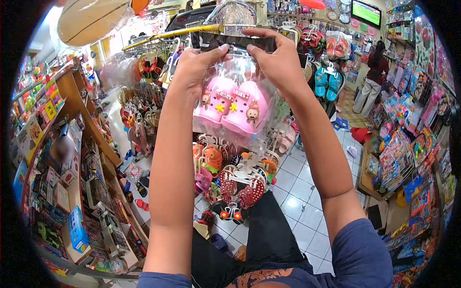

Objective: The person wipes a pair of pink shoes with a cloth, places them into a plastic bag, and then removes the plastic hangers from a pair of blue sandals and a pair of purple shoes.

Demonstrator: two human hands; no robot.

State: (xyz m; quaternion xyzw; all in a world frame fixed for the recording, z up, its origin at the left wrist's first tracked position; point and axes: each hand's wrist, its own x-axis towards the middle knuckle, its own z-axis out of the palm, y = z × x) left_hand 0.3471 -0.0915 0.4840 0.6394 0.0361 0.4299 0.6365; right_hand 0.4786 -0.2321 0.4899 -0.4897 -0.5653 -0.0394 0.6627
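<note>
A pair of pink clogs (240, 106) with yellow and brown charms hangs in a clear plastic bag (265, 96) in front of me. At the bag's upper left, my left hand (194, 67) pinches the top with its thumb over the dark strip (211, 41). My right hand (278, 60) grips the upper right of the same bag, thumb in front and fingers behind the strip. Just behind the bag runs a yellow rail (168, 34). Red dotted shoes (242, 187) on a white hanger hang below the clogs.
Blue sandals (328, 82) hang at the right of the rack. Shelves of boxed goods (77, 230) stand at left, packaged toys (396, 153) at right. A person (374, 77) stands at the back right on the tiled floor (300, 192).
</note>
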